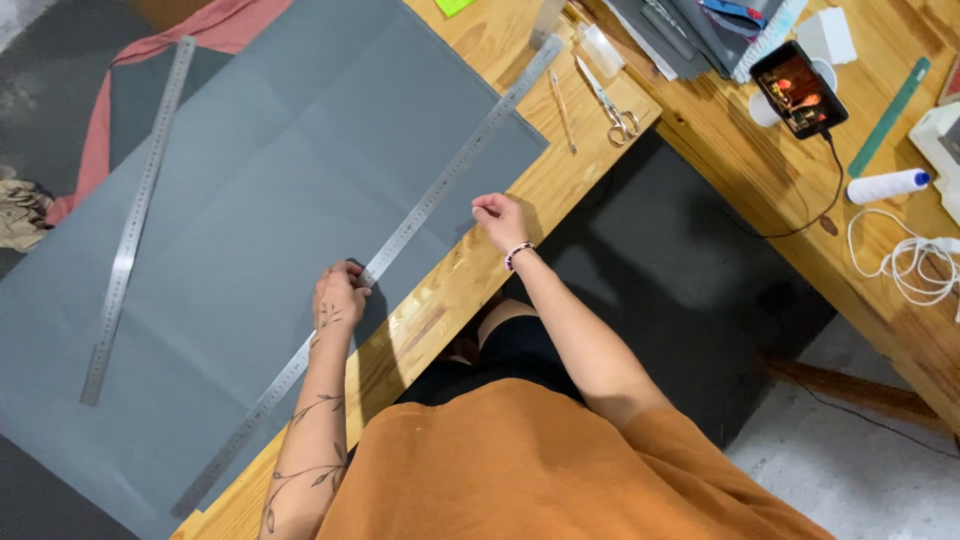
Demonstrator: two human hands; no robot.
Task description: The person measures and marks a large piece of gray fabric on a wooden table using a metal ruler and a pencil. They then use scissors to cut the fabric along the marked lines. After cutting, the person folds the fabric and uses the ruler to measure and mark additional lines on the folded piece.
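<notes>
A large grey fabric sheet (260,190) lies flat on the wooden table (450,290). A long steel ruler (440,190) runs diagonally across the sheet's near edge. My left hand (338,295) presses down on this ruler, fingers curled over it. My right hand (500,220) rests at the fabric's edge beside the ruler, fingers loosely closed; whether it pinches something small I cannot tell. A second steel ruler (135,215) lies on the far side of the fabric.
Scissors (612,105) and a pencil (562,110) lie on the table corner. On a second wooden table sit a lit phone (798,88) with a cable, a white thread spool (885,186), a green ruler (890,115) and a coiled white cord (915,265). Pink cloth (170,50) lies beyond the fabric.
</notes>
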